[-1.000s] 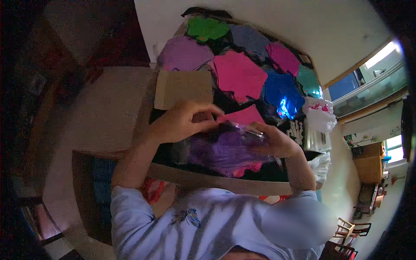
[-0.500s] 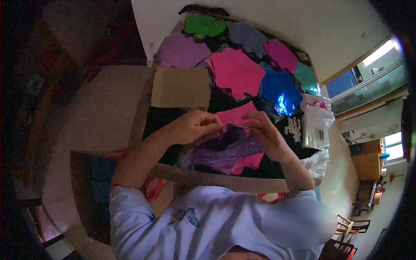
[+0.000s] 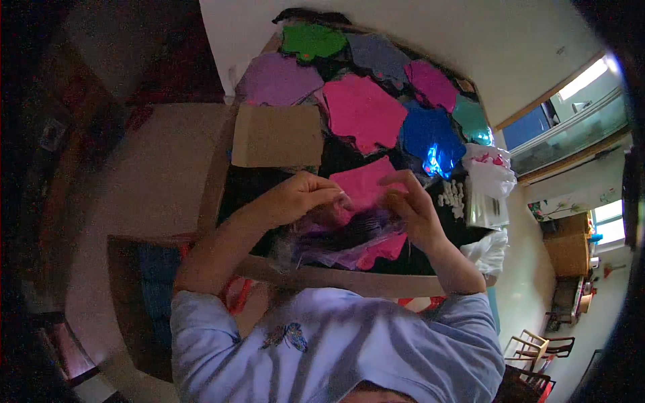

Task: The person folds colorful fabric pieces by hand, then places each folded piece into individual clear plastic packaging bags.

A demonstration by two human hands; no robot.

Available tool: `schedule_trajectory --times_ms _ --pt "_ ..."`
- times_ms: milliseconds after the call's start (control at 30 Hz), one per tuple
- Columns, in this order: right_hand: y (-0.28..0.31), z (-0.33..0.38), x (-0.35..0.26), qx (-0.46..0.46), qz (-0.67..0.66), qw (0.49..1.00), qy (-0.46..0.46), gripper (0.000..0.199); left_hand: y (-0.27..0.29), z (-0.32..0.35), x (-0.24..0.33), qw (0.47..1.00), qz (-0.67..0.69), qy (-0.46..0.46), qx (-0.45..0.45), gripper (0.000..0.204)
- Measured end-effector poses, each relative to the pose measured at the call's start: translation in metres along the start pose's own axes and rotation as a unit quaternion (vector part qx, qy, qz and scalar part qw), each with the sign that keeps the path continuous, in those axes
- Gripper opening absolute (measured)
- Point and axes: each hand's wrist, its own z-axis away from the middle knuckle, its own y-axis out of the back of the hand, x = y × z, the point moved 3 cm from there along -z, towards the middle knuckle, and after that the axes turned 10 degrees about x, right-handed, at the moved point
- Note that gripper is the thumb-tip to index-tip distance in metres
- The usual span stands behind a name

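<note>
Two hands meet over the near edge of the bench [image 3: 349, 281], and I see both forearms come up from a pale blue shirt [image 3: 349, 349] at the bottom of the view. My left hand [image 3: 299, 198] is curled, its fingertips pinched down on a crumpled purple sheet [image 3: 342, 238] that lies bunched between the hands, right at the near side of the bench top. My right hand [image 3: 413, 208] is half closed, fingers bent toward the left hand and resting on the same purple sheet; I cannot tell how firmly it grips. A pink sheet [image 3: 366, 185] lies under and just behind the purple one, its edge showing between the two hands and again below the right wrist. Left of that, just past the left hand, a flat brown card [image 3: 277, 136] rests on the black bench cover. To the right, near the right hand, sit a cluster of small white pieces [image 3: 453, 195] and a white plastic bag [image 3: 489, 168]. Farther back, coloured sheets overlap across the bench: a large pink one [image 3: 363, 111], a shiny blue one [image 3: 430, 138], a lilac one [image 3: 279, 79], a green one [image 3: 310, 40], a grey-blue one [image 3: 379, 55], a magenta one [image 3: 433, 84] and a teal one [image 3: 471, 119]. Beyond them stands a pale wall [image 3: 470, 33], with a window [image 3: 564, 114] off to the right.
</note>
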Motion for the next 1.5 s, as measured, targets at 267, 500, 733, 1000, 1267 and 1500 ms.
schedule_trajectory --times_ms 267,500,733,1000,1267,1500 --pt "-0.003 0.005 -0.026 -0.147 0.051 0.988 0.018 0.020 0.000 -0.006 -0.019 0.999 -0.012 0.026 -0.016 0.028" --pt "-0.023 0.002 -0.054 -0.181 0.384 0.823 0.376 0.036 -0.011 -0.020 -0.047 0.990 -0.139 -0.012 -0.035 0.026" --pt "-0.034 0.000 -0.044 -0.293 0.460 0.775 0.319 0.041 -0.023 -0.030 -0.074 0.993 -0.098 0.010 -0.067 0.022" --pt "-0.041 -0.005 -0.030 -0.430 0.332 0.801 0.251 0.043 -0.029 -0.053 -0.117 0.988 -0.093 -0.070 -0.100 0.020" --pt "-0.013 -0.036 -0.025 -0.344 0.211 0.905 0.136 0.036 -0.018 -0.045 -0.110 0.987 -0.134 0.055 -0.070 0.024" --pt "-0.008 -0.048 -0.017 -0.373 0.331 0.865 0.047 0.038 -0.020 -0.052 -0.129 0.981 -0.136 -0.026 -0.136 0.025"
